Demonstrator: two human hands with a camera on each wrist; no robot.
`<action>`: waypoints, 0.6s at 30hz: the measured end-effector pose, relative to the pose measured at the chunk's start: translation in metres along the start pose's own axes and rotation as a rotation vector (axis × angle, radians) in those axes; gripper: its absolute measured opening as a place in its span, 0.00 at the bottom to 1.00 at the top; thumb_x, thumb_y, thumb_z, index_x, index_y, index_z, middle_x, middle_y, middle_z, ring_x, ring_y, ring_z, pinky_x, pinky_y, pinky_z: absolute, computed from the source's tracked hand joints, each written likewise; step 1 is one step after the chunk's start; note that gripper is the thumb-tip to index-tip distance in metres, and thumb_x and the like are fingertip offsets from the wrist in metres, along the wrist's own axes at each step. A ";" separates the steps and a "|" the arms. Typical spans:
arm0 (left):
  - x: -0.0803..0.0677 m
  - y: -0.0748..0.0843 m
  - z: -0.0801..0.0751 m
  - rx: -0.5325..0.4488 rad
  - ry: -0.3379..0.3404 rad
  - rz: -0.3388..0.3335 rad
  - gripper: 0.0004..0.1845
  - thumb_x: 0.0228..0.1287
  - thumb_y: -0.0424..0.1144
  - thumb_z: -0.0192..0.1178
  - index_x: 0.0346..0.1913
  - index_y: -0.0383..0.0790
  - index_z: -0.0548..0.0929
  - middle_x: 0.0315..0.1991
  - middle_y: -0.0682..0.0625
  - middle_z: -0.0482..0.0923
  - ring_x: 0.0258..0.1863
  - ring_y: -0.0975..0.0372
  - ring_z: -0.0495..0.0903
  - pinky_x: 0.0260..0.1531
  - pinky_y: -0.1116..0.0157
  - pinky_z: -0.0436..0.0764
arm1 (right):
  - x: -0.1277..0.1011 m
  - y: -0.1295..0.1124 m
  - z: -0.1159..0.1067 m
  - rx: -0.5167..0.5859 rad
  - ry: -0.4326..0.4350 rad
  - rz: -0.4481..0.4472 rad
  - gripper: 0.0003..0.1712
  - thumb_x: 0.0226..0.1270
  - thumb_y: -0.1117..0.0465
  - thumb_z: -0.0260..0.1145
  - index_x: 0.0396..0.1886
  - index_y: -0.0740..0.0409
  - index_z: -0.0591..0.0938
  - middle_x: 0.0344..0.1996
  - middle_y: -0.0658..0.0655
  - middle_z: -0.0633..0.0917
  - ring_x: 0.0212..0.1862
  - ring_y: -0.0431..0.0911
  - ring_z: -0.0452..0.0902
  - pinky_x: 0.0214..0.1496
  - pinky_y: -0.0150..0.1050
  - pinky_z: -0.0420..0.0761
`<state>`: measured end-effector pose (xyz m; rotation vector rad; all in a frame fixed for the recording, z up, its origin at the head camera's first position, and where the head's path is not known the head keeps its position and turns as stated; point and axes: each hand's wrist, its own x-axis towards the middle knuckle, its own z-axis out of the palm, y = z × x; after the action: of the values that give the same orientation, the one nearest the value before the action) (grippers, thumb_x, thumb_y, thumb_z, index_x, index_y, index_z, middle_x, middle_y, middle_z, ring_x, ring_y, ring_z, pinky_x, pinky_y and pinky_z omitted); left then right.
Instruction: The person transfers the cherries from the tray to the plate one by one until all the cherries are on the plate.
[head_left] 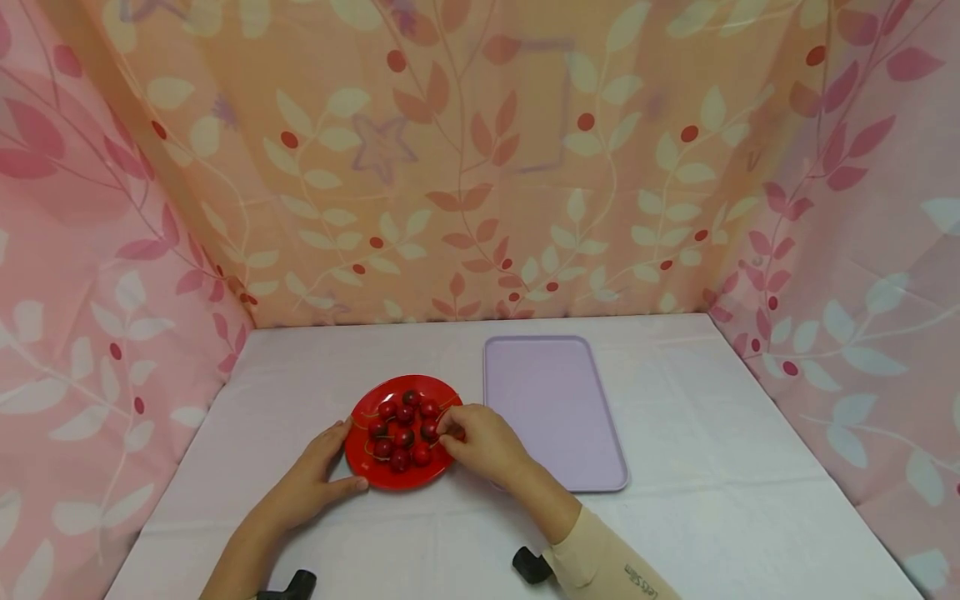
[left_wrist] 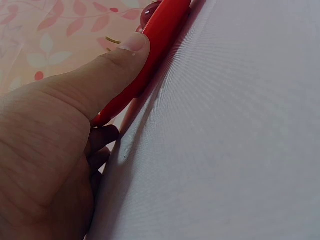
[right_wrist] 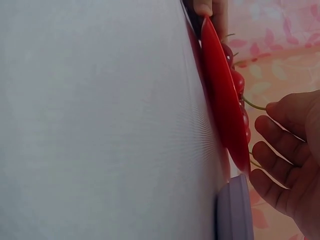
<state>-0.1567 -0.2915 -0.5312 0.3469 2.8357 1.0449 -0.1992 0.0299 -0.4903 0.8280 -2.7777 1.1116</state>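
Floral curtains (head_left: 480, 167) in pink and peach wall in three sides here, and in front of them a table (head_left: 712, 517) under a pale cloth. On it, left of centre, sits a red plate (head_left: 375, 469) piled with dark red cherries (head_left: 403, 427), some with their thin stems showing. Just to its right lies a lilac tray (head_left: 555, 408), its near left corner close to the plate's rim.

The left hand (head_left: 315, 475) is at the plate's left edge: thumb laid along the rim, plain in the left wrist view, the other fingers tucked under at the table side, so it grips the plate.

The right hand (head_left: 483, 442) sits over the plate's right side, fingertips (head_left: 447, 427) down among the cherries. The right wrist view shows its fingers loosely bent and spread beside the rim; whether they actually have a cherry pinched, I cannot tell. A cream sleeve (head_left: 607, 558) covers that forearm.
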 end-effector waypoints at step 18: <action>0.000 0.001 0.000 -0.005 0.000 -0.004 0.59 0.54 0.65 0.72 0.82 0.44 0.55 0.81 0.38 0.53 0.80 0.40 0.49 0.71 0.32 0.57 | -0.007 0.003 -0.024 -0.077 -0.022 -0.002 0.04 0.67 0.58 0.71 0.38 0.43 0.86 0.36 0.38 0.84 0.43 0.36 0.77 0.48 0.33 0.82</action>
<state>-0.1561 -0.2912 -0.5305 0.3400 2.8326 1.0505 -0.1983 0.0507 -0.4759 0.8394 -2.8169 0.9939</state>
